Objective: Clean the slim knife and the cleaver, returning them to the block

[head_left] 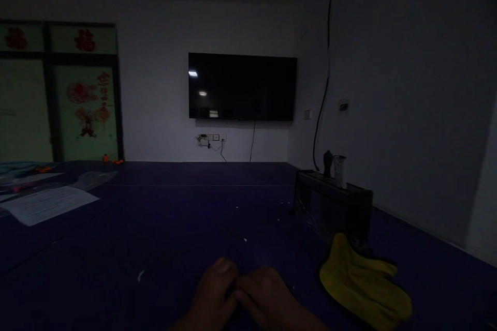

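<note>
Low in the middle of the head view, my left hand [216, 289] and my right hand [267, 292] meet at the fingers, close above the dark blue surface [174, 238]. Both hands have their fingers curled in. Whatever may lie between the fingertips is hidden in the dim light. Nearest to my right hand, off to the right, lies a crumpled yellow cloth [359, 284], apart from the hand. Small white scraps [245, 240] are scattered on the surface ahead of the hands, and a longer white scrap [140, 275] lies to the left.
A dark box [332, 204] stands behind the cloth, with a dark bottle-shaped object [328, 163] and a clear cup [339, 170] on top. Papers [54, 201] lie at the left. A television [243, 88] hangs on the far wall; a black cable [328, 62] runs down the right wall.
</note>
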